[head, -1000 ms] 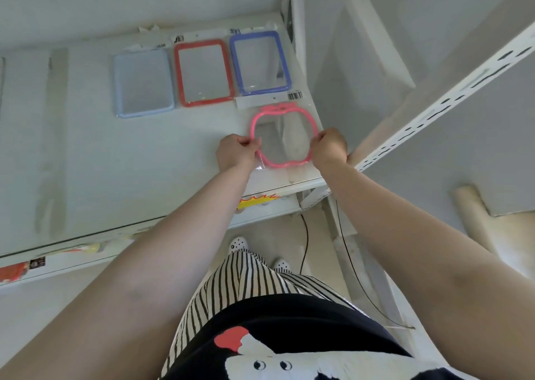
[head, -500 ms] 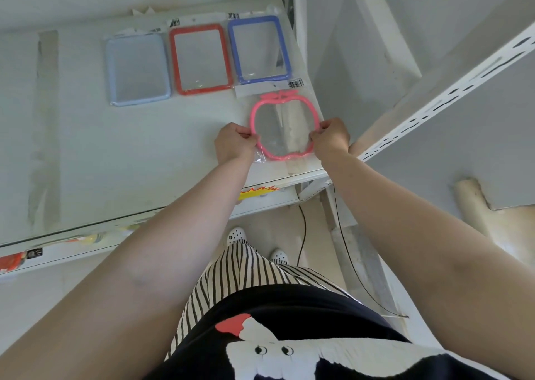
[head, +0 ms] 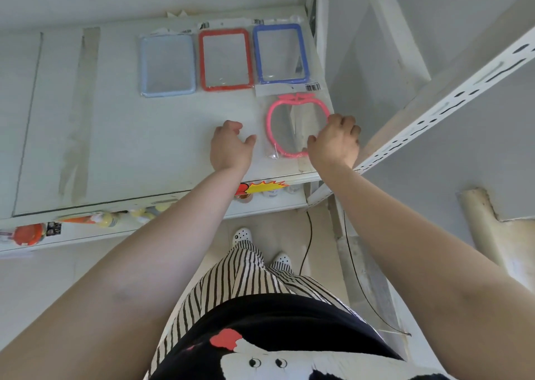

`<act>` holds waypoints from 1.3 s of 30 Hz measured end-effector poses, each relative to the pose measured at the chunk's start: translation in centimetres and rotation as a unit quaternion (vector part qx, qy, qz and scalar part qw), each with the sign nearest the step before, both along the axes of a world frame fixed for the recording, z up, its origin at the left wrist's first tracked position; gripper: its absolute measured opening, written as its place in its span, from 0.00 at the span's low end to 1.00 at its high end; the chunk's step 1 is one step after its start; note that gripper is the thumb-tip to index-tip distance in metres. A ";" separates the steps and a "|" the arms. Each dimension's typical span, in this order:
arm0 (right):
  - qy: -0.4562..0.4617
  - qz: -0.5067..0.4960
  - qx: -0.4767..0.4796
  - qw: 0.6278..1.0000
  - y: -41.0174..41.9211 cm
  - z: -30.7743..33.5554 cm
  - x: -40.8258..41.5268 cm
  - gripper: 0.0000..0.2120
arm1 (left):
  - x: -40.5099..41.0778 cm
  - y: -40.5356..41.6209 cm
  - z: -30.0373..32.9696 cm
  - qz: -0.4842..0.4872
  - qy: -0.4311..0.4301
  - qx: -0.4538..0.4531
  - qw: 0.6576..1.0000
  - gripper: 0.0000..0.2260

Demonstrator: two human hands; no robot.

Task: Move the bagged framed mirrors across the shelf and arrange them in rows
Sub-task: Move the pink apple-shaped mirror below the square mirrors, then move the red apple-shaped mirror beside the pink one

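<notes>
A pink apple-shaped framed mirror (head: 292,131) in a clear bag lies flat at the right front of the white shelf (head: 130,136). My right hand (head: 334,144) curls over its right rim and holds it. Just left of the bag, my left hand (head: 231,145) hovers with relaxed fingers, holding nothing. Behind them, three bagged rectangular mirrors lie side by side in a row: light blue (head: 167,64), red (head: 225,60) and dark blue (head: 280,54).
A perforated white upright (head: 434,102) slants past the shelf's right end, close to my right hand. Old tape strips (head: 78,113) mark the shelf's left part. Colourful packaged goods (head: 260,188) sit on the lower shelf below the front edge.
My left hand let go of the pink mirror's left rim and moved left. The pink mirror now rests flat on the shelf in front of the dark blue one.
</notes>
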State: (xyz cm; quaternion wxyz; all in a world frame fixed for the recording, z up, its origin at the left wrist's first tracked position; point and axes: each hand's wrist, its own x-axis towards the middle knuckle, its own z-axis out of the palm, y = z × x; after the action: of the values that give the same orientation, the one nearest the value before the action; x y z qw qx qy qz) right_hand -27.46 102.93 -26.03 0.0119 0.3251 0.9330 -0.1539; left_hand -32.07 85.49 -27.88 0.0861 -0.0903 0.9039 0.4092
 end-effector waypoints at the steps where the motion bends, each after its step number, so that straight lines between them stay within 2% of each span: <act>1: 0.016 0.025 -0.008 1.000 -0.6 0.2 0.1 0.22 | 0.4 -1.0 0.0 -0.010 0.014 0.003 1.000 0.17; 6: 0.056 0.175 -0.119 0.976 -5.3 0.7 0.2 0.18 | 2.8 -7.0 0.8 -0.021 0.048 0.002 0.999 0.16; 9: 0.062 0.232 -0.153 0.959 -9.2 0.8 0.3 0.15 | 4.1 -11.3 1.0 -0.014 0.053 -0.015 0.998 0.16; 13: 0.044 0.294 -0.144 0.944 -15.0 1.1 0.6 0.18 | 5.7 -17.5 1.1 -0.024 0.052 -0.069 0.996 0.18; 19: 0.026 0.358 -0.144 0.922 -26.0 0.6 2.4 0.20 | 9.6 -28.8 1.1 -0.026 0.072 -0.095 0.993 0.20; 30: 0.017 0.415 -0.144 0.898 -46.3 1.4 5.7 0.22 | 16.5 -51.7 3.4 0.029 0.069 -0.179 0.981 0.18; 39: 0.004 0.473 -0.098 0.875 -55.4 2.4 2.4 0.23 | 13.2 -58.8 4.2 0.039 0.063 -0.203 0.976 0.22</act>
State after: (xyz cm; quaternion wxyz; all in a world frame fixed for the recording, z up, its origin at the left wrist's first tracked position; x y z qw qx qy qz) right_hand -25.10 47.56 -23.65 0.1119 -0.1587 0.9555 -0.2219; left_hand -18.85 26.69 -23.69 -0.0077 -0.1151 0.9675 0.2249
